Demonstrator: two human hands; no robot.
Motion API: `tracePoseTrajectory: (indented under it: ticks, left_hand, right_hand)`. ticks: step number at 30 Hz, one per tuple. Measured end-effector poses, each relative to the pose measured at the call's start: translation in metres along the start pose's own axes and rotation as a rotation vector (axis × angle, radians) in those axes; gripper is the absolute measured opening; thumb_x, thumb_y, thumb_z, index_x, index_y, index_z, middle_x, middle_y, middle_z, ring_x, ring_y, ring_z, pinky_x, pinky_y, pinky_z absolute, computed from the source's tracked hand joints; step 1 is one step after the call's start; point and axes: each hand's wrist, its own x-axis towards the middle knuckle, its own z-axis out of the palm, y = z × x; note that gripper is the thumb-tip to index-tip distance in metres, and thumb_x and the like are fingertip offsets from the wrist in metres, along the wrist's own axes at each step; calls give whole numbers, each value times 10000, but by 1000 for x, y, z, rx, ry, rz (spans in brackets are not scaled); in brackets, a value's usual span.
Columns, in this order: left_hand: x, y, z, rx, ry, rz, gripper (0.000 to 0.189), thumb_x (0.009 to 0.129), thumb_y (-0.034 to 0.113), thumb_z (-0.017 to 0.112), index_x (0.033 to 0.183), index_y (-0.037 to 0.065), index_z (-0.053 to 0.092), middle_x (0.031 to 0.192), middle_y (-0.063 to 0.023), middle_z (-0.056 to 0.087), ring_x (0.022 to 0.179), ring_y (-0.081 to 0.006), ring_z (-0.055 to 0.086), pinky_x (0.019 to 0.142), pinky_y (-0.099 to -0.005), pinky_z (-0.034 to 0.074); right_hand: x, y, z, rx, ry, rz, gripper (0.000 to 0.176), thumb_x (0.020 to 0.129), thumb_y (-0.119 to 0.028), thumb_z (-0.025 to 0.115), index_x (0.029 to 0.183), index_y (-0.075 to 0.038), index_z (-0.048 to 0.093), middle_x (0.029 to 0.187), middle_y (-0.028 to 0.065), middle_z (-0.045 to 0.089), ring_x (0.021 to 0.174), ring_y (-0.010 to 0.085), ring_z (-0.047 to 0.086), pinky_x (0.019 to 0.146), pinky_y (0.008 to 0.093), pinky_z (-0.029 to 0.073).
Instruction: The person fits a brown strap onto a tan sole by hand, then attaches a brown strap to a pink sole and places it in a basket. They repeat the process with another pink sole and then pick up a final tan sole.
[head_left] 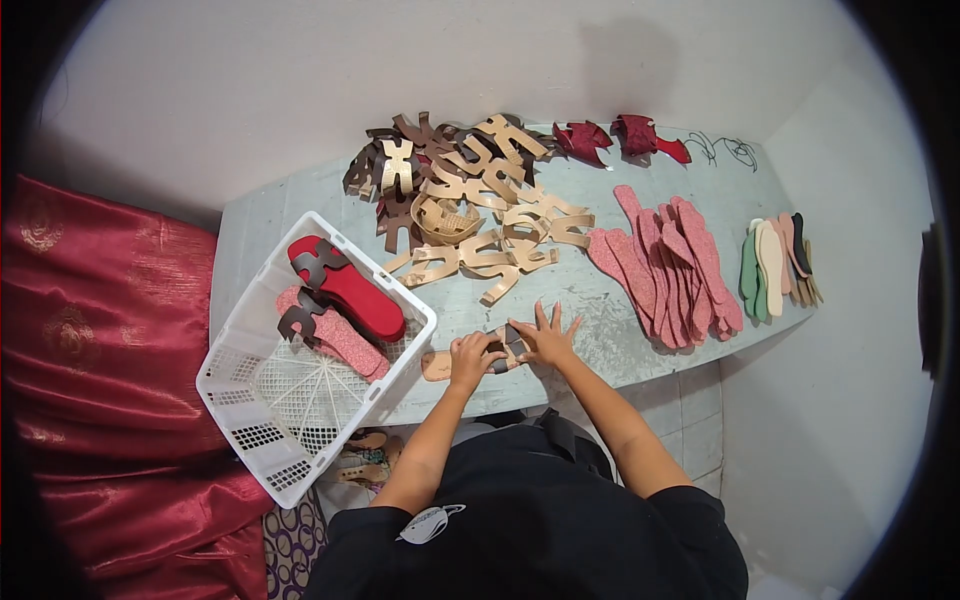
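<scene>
At the table's near edge lies a tan sandal sole [436, 367] with a dark strap [516, 341] across its front part. My left hand [473, 360] is closed over the sandal, its fingers curled at the left side of the strap. With fingers spread, my right hand [548, 340] rests at the other end, thumb side touching the strap. The hands partly cover the sole. Beyond them are gold strap pieces [487, 258] in a loose pile, with darker brown pieces [398, 220] among them.
A white plastic basket [420, 318] at left holds a red sole [365, 300] and a pink speckled sole [345, 345], both with dark straps. Pink soles [655, 270] lie right, beside coloured soles [768, 265]. Maroon straps [583, 142] and black cord [735, 150] lie at the back.
</scene>
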Motion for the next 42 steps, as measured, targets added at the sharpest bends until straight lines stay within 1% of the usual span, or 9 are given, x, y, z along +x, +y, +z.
tracePoseTrajectory:
  ticks: [6, 13, 16, 21, 27, 30, 34, 40, 42]
  left_hand:
    - [-5, 2, -1, 132, 92, 104, 257, 637, 305, 675, 843, 154, 643, 985, -10, 544, 1020, -208, 460, 842, -359, 303]
    - [-14, -4, 8, 370, 111, 211, 238, 687, 318, 651, 889, 191, 641, 992, 13, 545, 1037, -189, 455, 830, -434, 282]
    - [-17, -2, 2, 444, 67, 292, 286, 737, 340, 609, 965, 168, 615, 1043, 20, 532, 1076, -175, 441, 832, -464, 266]
    - [-26, -3, -8, 412, -163, 410, 535, 771, 393, 559, 1162, 37, 478, 1267, -38, 421, 1140, -175, 408, 953, -409, 233]
    - [-26, -6, 4, 461, -241, 411, 648, 748, 372, 575, 1231, -20, 390, 1314, -123, 356, 1181, -242, 375, 971, -360, 298]
    - [-27, -5, 10, 457, -164, 486, 633, 748, 312, 578, 1235, -36, 373, 1322, -165, 330, 1164, -281, 384, 959, -371, 321]
    - [-27, -1, 11, 599, -156, 565, 625, 747, 284, 570, 1247, -26, 361, 1323, -180, 323, 1158, -301, 387, 964, -366, 318]
    - [-21, -1, 10, 726, -200, 654, 485, 814, 227, 456, 1225, -25, 398, 1304, -202, 350, 1133, -341, 413, 956, -377, 336]
    - [-19, -1, 9, 822, -188, 764, 451, 821, 200, 409, 1211, -26, 418, 1288, -220, 370, 1070, -343, 473, 928, -393, 365]
  right_hand:
    - [1, 4, 4, -57, 38, -38, 836, 567, -546, 673, 1274, -509, 230, 1444, 88, 33, 1292, 420, -55, 865, 735, -46]
    - [3, 7, 10, -147, 117, -89, 840, 551, -617, 622, 1279, -505, 218, 1440, 86, 82, 1297, 415, -11, 867, 733, -53]
    - [4, 8, 10, -161, 119, -91, 844, 547, -636, 608, 1281, -507, 211, 1440, 85, 81, 1297, 413, -8, 868, 731, -56]
    - [5, 10, 15, -170, 125, -92, 842, 544, -673, 574, 1283, -507, 205, 1441, 84, 75, 1301, 403, -11, 871, 727, -59]
    - [6, 10, 16, -218, 146, -107, 850, 539, -710, 531, 1290, -501, 190, 1438, 93, 91, 1306, 390, 1, 872, 724, -67]
    - [3, 6, 7, -208, 55, -91, 826, 601, -650, 552, 1301, -500, 141, 1442, 89, 54, 1305, 391, -3, 876, 727, -26]
    - [4, 7, 8, -217, 53, -98, 830, 602, -664, 534, 1308, -490, 135, 1443, 92, 48, 1306, 389, -5, 877, 726, -29]
    - [7, 10, 15, -203, 107, -111, 837, 561, -723, 505, 1295, -506, 164, 1440, 94, 80, 1308, 383, -7, 886, 708, -75]
    - [8, 11, 14, -195, 87, -110, 821, 581, -711, 507, 1295, -507, 158, 1442, 91, 65, 1308, 383, -11, 885, 708, -74]
